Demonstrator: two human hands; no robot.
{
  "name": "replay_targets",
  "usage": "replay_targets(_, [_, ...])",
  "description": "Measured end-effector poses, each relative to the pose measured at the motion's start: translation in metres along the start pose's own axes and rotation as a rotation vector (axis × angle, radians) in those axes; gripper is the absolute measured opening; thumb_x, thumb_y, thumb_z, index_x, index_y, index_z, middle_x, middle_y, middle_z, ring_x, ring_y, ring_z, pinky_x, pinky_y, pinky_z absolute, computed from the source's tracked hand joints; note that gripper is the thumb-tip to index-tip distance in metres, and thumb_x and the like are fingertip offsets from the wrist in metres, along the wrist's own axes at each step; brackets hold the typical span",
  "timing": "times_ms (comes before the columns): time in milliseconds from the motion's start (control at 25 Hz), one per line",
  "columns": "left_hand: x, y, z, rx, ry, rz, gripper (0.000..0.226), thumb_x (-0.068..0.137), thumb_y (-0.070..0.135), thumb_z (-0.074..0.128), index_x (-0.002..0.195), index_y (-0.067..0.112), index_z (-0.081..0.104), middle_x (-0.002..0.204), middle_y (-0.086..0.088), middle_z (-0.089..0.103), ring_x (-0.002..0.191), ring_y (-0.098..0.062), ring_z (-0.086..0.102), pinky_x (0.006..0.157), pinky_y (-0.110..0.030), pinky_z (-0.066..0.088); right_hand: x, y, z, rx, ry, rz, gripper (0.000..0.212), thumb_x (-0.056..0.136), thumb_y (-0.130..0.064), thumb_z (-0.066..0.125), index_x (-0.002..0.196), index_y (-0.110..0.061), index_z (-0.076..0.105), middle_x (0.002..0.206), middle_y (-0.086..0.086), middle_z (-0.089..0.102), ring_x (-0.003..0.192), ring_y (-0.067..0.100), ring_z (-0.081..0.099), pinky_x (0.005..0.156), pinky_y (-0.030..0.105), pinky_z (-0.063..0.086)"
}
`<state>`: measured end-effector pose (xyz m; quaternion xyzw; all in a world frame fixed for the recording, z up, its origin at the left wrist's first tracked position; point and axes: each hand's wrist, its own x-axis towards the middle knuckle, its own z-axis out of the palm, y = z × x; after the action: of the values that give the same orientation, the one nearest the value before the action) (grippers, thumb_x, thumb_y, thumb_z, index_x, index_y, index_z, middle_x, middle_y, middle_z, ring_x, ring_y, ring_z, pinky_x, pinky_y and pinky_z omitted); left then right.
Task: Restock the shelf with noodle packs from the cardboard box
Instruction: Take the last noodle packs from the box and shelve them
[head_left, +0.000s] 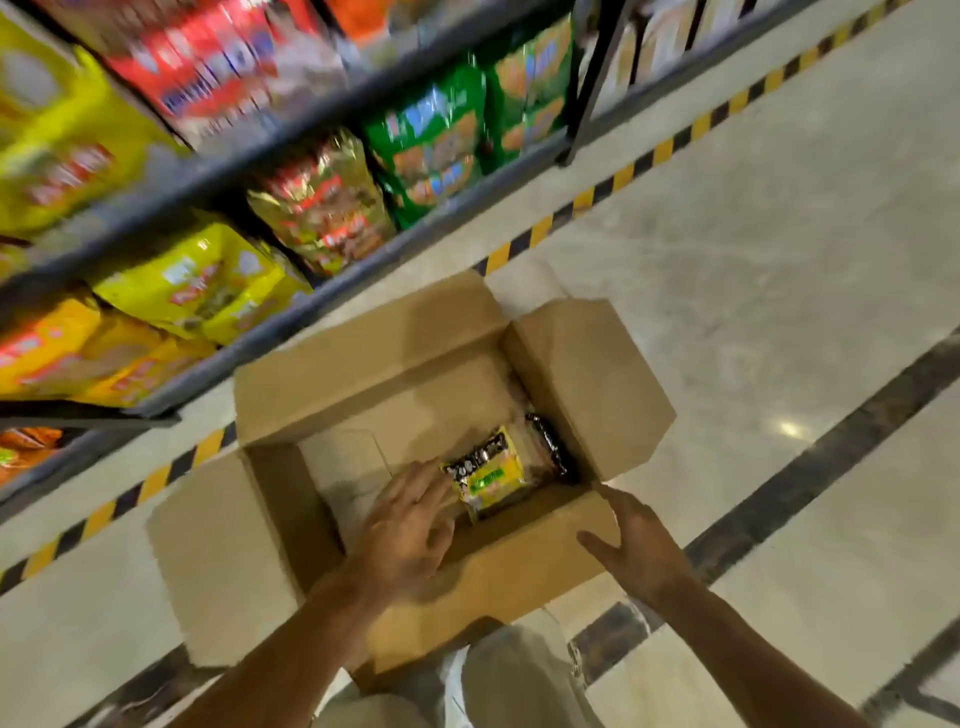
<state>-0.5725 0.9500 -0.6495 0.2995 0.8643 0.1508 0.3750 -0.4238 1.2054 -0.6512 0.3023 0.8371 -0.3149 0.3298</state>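
Observation:
An open cardboard box (363, 374) stands on the floor below the shelf (332, 306). Inside it, at the near right corner, lies a yellow and black noodle pack (485, 470), with a dark pack (550, 447) beside it. My left hand (410, 525) reaches into the box, its straight fingers touching the left edge of the yellow pack. My right hand (636, 545) rests open on the near flap of the box, thumb spread. The shelf holds yellow, gold, green and red packs, all blurred.
A yellow-and-black hazard stripe (613, 182) runs along the floor at the foot of the shelf. Pale tiled floor (753, 286) with dark bands spreads to the right. My knees in light trousers (509, 675) sit just behind the box.

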Motion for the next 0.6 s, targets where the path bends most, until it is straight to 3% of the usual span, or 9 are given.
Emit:
replay_targets(120, [0.043, -0.03, 0.061, -0.021, -0.031, -0.04, 0.067, 0.089, 0.044, 0.032, 0.152, 0.022, 0.033, 0.161, 0.006, 0.023, 0.149, -0.016, 0.019, 0.118, -0.027, 0.014, 0.06, 0.025, 0.041, -0.006, -0.028, -0.036, 0.069, 0.096, -0.044, 0.06, 0.154, -0.02, 0.03, 0.155, 0.004, 0.041, 0.141, 0.024, 0.039, 0.112, 0.032, 0.035])
replay_targets(240, [0.07, -0.079, 0.13, -0.008, -0.083, -0.05, 0.055, 0.092, 0.034, 0.05, 0.144, 0.018, 0.046, 0.156, -0.003, 0.036, 0.142, -0.024, 0.035, 0.112, -0.03, 0.028, 0.116, 0.048, 0.079, 0.0, -0.014, -0.059, 0.07, 0.096, -0.037, 0.063, 0.154, -0.016, 0.031, 0.154, 0.008, 0.041, 0.14, 0.026, 0.04, 0.109, 0.028, 0.033])
replay_targets(320, [0.085, -0.107, 0.163, -0.011, -0.121, -0.123, 0.054, 0.096, 0.03, 0.056, 0.147, 0.02, 0.041, 0.159, -0.002, 0.03, 0.144, -0.024, 0.032, 0.113, -0.036, 0.032, 0.149, 0.055, 0.095, 0.05, -0.025, -0.014, 0.069, 0.094, -0.031, 0.065, 0.153, -0.015, 0.033, 0.15, 0.009, 0.044, 0.136, 0.026, 0.043, 0.103, 0.028, 0.037])
replay_targets(400, [0.103, -0.122, 0.185, -0.054, -0.121, -0.217, 0.058, 0.097, 0.033, 0.055, 0.15, 0.021, 0.035, 0.161, 0.001, 0.025, 0.145, -0.021, 0.027, 0.115, -0.035, 0.03, 0.179, 0.059, 0.106, 0.101, -0.014, 0.049, 0.068, 0.092, -0.029, 0.067, 0.151, -0.018, 0.036, 0.142, 0.008, 0.052, 0.127, 0.026, 0.05, 0.096, 0.03, 0.041])
replay_targets(520, [0.122, -0.127, 0.211, -0.174, -0.091, -0.262, 0.056, 0.099, 0.029, 0.053, 0.151, 0.019, 0.035, 0.16, 0.002, 0.026, 0.145, -0.017, 0.026, 0.114, -0.024, 0.022, 0.215, 0.064, 0.127, 0.078, 0.024, 0.126, 0.07, 0.085, -0.037, 0.069, 0.147, -0.027, 0.036, 0.133, 0.005, 0.059, 0.119, 0.028, 0.057, 0.097, 0.037, 0.047])
replay_targets(600, [0.128, -0.126, 0.223, -0.211, -0.109, -0.257, 0.055, 0.1, 0.028, 0.051, 0.151, 0.02, 0.032, 0.161, 0.003, 0.024, 0.147, -0.015, 0.022, 0.115, -0.021, 0.018, 0.233, 0.063, 0.142, 0.113, 0.061, 0.232, 0.073, 0.084, -0.036, 0.072, 0.146, -0.021, 0.037, 0.132, 0.009, 0.059, 0.12, 0.032, 0.057, 0.098, 0.038, 0.047])
